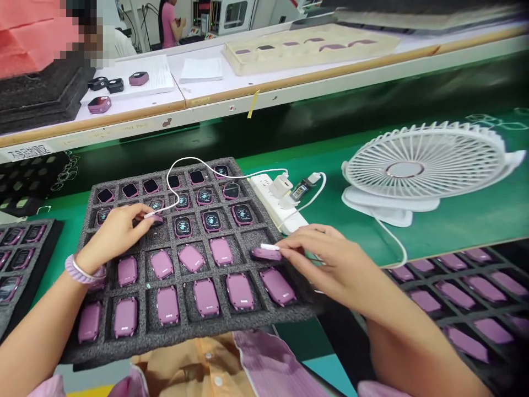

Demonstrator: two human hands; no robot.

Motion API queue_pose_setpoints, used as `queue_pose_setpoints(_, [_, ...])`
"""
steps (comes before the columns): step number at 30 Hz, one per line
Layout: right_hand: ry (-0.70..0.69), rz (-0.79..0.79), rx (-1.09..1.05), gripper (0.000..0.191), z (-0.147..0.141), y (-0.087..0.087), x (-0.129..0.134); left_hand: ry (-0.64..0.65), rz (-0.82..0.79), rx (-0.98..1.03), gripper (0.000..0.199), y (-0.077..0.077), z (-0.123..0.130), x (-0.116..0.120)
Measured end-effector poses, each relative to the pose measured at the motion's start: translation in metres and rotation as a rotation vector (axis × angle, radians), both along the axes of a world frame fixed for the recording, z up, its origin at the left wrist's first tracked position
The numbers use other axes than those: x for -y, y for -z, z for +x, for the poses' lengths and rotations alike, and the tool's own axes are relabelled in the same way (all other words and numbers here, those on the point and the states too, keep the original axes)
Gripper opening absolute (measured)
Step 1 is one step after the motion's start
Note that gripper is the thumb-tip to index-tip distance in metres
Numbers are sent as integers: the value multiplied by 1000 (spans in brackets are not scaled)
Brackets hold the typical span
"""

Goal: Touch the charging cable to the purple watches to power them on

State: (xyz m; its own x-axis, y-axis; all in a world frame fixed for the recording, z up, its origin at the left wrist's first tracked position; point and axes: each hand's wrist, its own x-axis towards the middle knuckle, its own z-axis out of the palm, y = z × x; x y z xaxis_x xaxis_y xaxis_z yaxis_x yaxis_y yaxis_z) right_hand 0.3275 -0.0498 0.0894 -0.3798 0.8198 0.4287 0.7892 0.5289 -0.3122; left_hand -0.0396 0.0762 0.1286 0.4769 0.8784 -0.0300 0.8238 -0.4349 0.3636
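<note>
A grey foam tray (144,331) in front of me holds several purple smartwatches, the upper rows mostly with screens up and the lower rows with backs up. My left hand (118,229) is closed over the tray's left side, pinching the end of a white charging cable (167,208) against a tilted watch (156,219). At the right, my right hand (324,256) pinches a white charger head (270,247), which lies on the back of another purple watch (266,254). Fingers partly hide both watches. Several screens in the middle rows are lit.
A white power strip (264,201) with plugs lies behind the tray, beside a white fan (425,165). More watch trays stand at left (31,264) and lower right (450,325). The shelf (198,102) above bears watches, papers and a cream tray (231,63). A person (169,25) is farther back.
</note>
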Motion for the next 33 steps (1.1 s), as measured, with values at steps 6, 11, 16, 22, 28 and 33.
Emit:
queue_pose_setpoints(6, [83, 124, 174, 34, 7, 18, -19, 52, -169, 83, 56, 13, -8, -7])
queue_pose_setpoints(11, [124, 161, 168, 31, 3, 29, -28, 67, -201, 60, 58, 20, -6, -6])
queue_pose_setpoints(16, [138, 143, 249, 32, -1, 24, -27, 55, -136, -11, 59, 25, -8, -8])
queue_pose_setpoints(22, [199, 86, 434, 31, -10, 12, -23, 62, -98, -20, 65, 28, -8, -10])
queue_pose_setpoints(28, [209, 123, 494, 36, -13, 9, -24, 83, -139, -3, 64, 29, -13, -14])
queue_pose_setpoints(33, [171, 181, 470, 41, -12, 10, -26, 93, -131, -21, 59, 32, -13, -13])
